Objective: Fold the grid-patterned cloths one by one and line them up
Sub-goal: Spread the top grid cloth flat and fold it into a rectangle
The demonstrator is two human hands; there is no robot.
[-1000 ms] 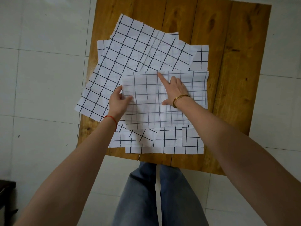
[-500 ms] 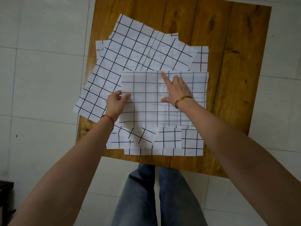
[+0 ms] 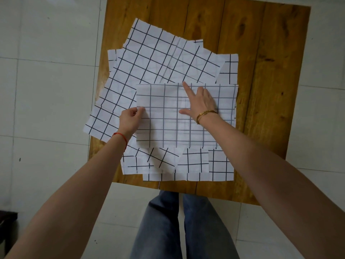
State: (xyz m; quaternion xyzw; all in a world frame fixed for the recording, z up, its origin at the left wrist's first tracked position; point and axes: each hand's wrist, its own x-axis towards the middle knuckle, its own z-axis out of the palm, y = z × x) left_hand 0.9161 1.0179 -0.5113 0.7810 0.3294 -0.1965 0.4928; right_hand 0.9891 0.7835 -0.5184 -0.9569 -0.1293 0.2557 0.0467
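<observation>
A wooden bench [image 3: 261,90] is standing in the middle of the view, built of broad orange-brown planks running away from the camera, with dark knots showing in the grain (one oval knot is sitting near the far edge). Around the bench, a floor [image 3: 46,53] of large pale tiles is spreading out on every side, thin grey grout lines crossing it. Soft, even light is falling over the bench and tiles. Left of the bench, at the near corner, a dark piece of furniture [image 3: 7,227] is just showing.
</observation>
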